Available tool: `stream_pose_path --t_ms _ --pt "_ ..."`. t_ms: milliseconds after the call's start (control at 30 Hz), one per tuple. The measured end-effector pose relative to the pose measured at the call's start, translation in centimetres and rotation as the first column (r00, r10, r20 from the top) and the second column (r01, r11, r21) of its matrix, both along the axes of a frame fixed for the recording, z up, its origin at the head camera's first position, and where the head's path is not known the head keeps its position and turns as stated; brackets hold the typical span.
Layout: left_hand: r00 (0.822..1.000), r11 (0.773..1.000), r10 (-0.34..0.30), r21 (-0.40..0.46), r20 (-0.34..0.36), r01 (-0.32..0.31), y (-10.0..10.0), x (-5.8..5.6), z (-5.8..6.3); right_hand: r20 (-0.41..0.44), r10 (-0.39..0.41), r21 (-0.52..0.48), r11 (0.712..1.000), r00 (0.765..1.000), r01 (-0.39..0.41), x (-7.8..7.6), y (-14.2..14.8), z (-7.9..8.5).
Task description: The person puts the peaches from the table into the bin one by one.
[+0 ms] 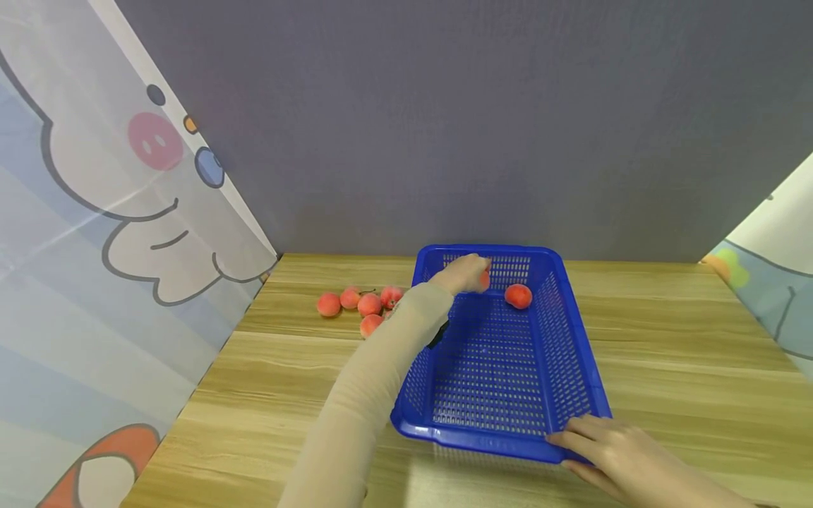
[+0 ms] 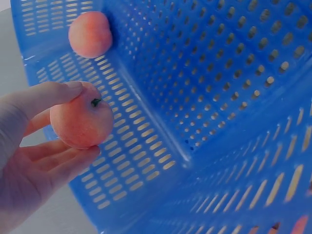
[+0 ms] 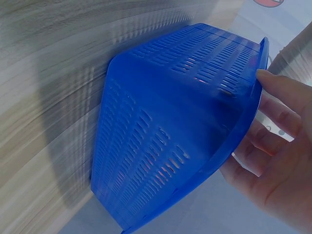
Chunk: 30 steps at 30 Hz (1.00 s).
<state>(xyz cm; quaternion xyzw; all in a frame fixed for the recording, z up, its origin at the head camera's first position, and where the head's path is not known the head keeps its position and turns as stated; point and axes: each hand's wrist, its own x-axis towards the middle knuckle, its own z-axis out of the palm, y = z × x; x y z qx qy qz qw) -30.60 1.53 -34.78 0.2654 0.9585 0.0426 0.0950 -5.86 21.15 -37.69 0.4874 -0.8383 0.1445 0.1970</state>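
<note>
My left hand (image 1: 468,272) reaches over the far left part of a blue plastic basket (image 1: 583,353). It holds a red apple (image 2: 80,119) between thumb and fingers, inside the basket near its far wall; a short green stem shows in the left wrist view. A second apple (image 1: 518,296) lies in the basket at the far right end. At the near right corner, my right hand (image 1: 610,451) grips the rim (image 3: 243,127), thumb on one side and fingers on the other.
Several red apples (image 1: 328,304) lie on the wooden table (image 1: 279,367) left of the basket, partly hidden by my left sleeve (image 1: 375,381). A grey wall panel (image 1: 483,127) stands behind the table. A cartoon-printed sheet (image 1: 95,339) borders the left side.
</note>
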Motion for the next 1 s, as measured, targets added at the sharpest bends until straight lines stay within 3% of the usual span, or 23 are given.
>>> stream_pose_path --t_ms 267,433,800,1000 --pt "0.999 0.999 0.042 0.027 0.034 -0.043 0.0 -0.5 -1.5 -0.003 0.012 -0.007 1.000 1.000 -0.012 -0.1 0.0 0.0" --pt "0.999 0.999 0.035 0.018 0.023 -0.036 -0.2 -0.5 -2.3 -0.007 0.016 -0.013 1.000 1.000 -0.016 -0.1 -0.1 0.0" --pt "0.996 0.997 0.076 0.018 0.041 -0.077 -0.4 -0.3 -3.0 0.002 0.019 -0.015 1.000 1.000 -0.019 -0.1 -0.1 -0.1" --pt "0.997 0.997 0.070 -0.013 0.011 -0.070 -0.3 -0.3 -3.6 0.006 0.014 -0.002 1.000 1.000 -0.014 -0.1 -0.1 -0.1"
